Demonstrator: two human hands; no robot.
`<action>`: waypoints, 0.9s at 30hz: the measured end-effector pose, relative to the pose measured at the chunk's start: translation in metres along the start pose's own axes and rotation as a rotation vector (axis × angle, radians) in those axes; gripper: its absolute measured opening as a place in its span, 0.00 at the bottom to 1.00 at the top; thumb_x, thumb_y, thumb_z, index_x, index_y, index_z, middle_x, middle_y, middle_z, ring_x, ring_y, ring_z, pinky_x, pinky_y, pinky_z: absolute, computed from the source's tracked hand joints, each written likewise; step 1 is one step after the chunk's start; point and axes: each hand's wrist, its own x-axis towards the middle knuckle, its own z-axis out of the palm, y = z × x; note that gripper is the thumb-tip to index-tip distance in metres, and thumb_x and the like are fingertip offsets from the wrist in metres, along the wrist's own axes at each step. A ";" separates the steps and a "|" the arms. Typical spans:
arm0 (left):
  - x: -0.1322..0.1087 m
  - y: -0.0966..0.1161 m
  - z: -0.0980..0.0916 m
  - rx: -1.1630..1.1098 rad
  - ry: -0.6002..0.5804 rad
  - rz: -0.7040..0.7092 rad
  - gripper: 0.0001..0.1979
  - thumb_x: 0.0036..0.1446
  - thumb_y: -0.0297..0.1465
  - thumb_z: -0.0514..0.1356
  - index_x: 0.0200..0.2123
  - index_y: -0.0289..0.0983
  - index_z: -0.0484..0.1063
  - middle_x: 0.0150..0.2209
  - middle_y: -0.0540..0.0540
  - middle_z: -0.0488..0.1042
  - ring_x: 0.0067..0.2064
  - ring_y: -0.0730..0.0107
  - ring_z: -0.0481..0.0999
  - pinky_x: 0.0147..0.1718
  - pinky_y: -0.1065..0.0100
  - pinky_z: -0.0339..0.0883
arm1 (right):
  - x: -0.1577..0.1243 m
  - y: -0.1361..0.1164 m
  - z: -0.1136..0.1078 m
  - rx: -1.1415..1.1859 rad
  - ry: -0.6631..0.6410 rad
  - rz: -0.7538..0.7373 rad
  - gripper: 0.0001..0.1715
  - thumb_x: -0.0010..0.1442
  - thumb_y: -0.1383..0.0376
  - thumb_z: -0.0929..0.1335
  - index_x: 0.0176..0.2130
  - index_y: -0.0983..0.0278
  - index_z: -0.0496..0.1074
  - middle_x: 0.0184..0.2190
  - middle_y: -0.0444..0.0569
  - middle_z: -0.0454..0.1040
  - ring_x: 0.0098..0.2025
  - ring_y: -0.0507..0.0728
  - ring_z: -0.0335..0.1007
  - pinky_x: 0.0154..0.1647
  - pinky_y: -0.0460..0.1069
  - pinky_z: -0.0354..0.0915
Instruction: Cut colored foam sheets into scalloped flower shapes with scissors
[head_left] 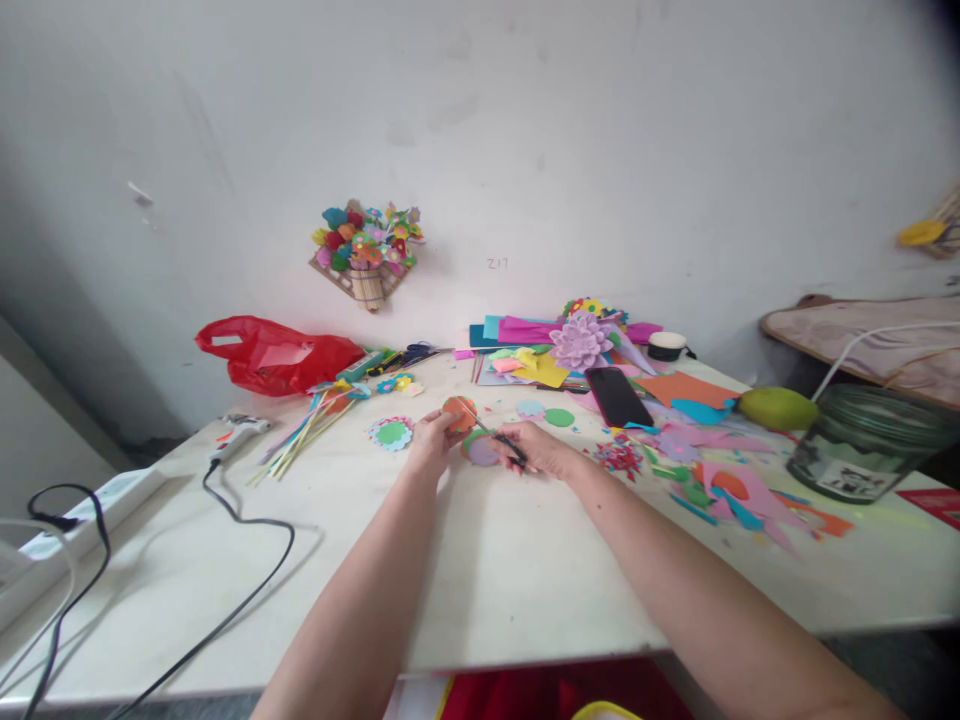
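Observation:
My left hand [435,440] pinches an orange paper disc [459,412] just above the table. In my right hand [541,450] is a pair of scissors [510,447] with black handles, its blades reaching left across the orange disc. Beneath the scissors lie overlapping green and lilac discs [482,452], partly hidden by my hands. A scalloped flower [391,433] with a green centre rests left of my left hand. Beyond my right hand are a pale blue disc [530,409] and a green disc [559,417].
Paper scraps [750,500] and a phone [619,397] lie on the right, near a glass jar [862,450]. On the left are a glue gun [241,432] with its cord, a power strip [90,510], thin sticks [307,440] and a red plastic bag [274,355].

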 end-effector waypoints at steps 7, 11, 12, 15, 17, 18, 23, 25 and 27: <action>0.001 0.000 0.000 -0.009 0.013 -0.005 0.09 0.36 0.24 0.66 0.26 0.31 0.73 0.27 0.42 0.78 0.29 0.67 0.77 0.32 0.66 0.72 | -0.001 -0.001 0.001 0.017 0.000 0.005 0.16 0.52 0.56 0.69 0.27 0.65 0.65 0.15 0.38 0.66 0.12 0.44 0.56 0.10 0.41 0.42; 0.001 0.000 0.000 -0.020 0.010 -0.003 0.10 0.35 0.24 0.66 0.26 0.31 0.73 0.27 0.42 0.78 0.29 0.66 0.77 0.32 0.66 0.72 | -0.002 -0.003 0.002 0.033 -0.001 0.000 0.17 0.52 0.56 0.69 0.25 0.65 0.63 0.15 0.39 0.65 0.12 0.44 0.56 0.10 0.41 0.42; 0.001 0.000 0.000 -0.020 0.011 -0.002 0.10 0.35 0.24 0.66 0.26 0.31 0.74 0.27 0.42 0.78 0.29 0.66 0.77 0.32 0.66 0.72 | -0.002 -0.004 0.002 0.038 0.000 0.000 0.17 0.52 0.56 0.69 0.25 0.65 0.63 0.15 0.39 0.65 0.12 0.44 0.56 0.10 0.41 0.42; 0.000 0.000 0.000 -0.017 0.009 0.005 0.10 0.35 0.25 0.66 0.26 0.31 0.74 0.27 0.42 0.78 0.29 0.66 0.77 0.32 0.65 0.72 | -0.002 -0.005 0.002 0.054 -0.001 -0.004 0.16 0.52 0.56 0.69 0.25 0.66 0.64 0.14 0.38 0.65 0.12 0.44 0.55 0.10 0.41 0.43; 0.000 0.000 0.000 -0.017 0.006 0.007 0.10 0.35 0.26 0.66 0.27 0.31 0.74 0.27 0.42 0.78 0.29 0.66 0.77 0.32 0.65 0.72 | -0.001 -0.004 0.002 0.061 0.000 -0.010 0.16 0.52 0.57 0.69 0.26 0.66 0.65 0.14 0.38 0.65 0.12 0.44 0.55 0.10 0.41 0.44; -0.001 0.000 0.001 -0.017 0.007 0.006 0.10 0.35 0.26 0.66 0.27 0.31 0.74 0.27 0.42 0.78 0.29 0.66 0.77 0.32 0.65 0.72 | -0.001 -0.003 0.002 0.063 0.001 -0.012 0.16 0.52 0.57 0.69 0.27 0.66 0.65 0.14 0.38 0.65 0.12 0.44 0.55 0.10 0.41 0.44; -0.001 0.000 0.000 -0.019 0.010 0.002 0.10 0.35 0.26 0.66 0.27 0.32 0.74 0.26 0.43 0.78 0.29 0.66 0.77 0.32 0.65 0.72 | 0.000 -0.001 0.002 0.064 0.009 -0.030 0.14 0.52 0.58 0.69 0.27 0.66 0.66 0.14 0.38 0.65 0.12 0.44 0.55 0.11 0.41 0.43; -0.001 0.000 0.000 -0.024 0.007 0.001 0.10 0.35 0.26 0.66 0.27 0.32 0.74 0.26 0.44 0.78 0.29 0.66 0.78 0.32 0.65 0.72 | -0.001 -0.003 0.002 0.075 0.007 -0.027 0.14 0.52 0.58 0.69 0.26 0.66 0.65 0.14 0.38 0.65 0.12 0.44 0.55 0.11 0.41 0.45; -0.001 0.000 0.000 -0.027 0.006 -0.001 0.10 0.35 0.26 0.66 0.27 0.32 0.74 0.26 0.44 0.77 0.29 0.65 0.78 0.32 0.65 0.72 | -0.001 -0.004 0.003 0.082 0.009 -0.023 0.14 0.53 0.59 0.69 0.26 0.66 0.65 0.14 0.38 0.64 0.12 0.45 0.55 0.11 0.41 0.46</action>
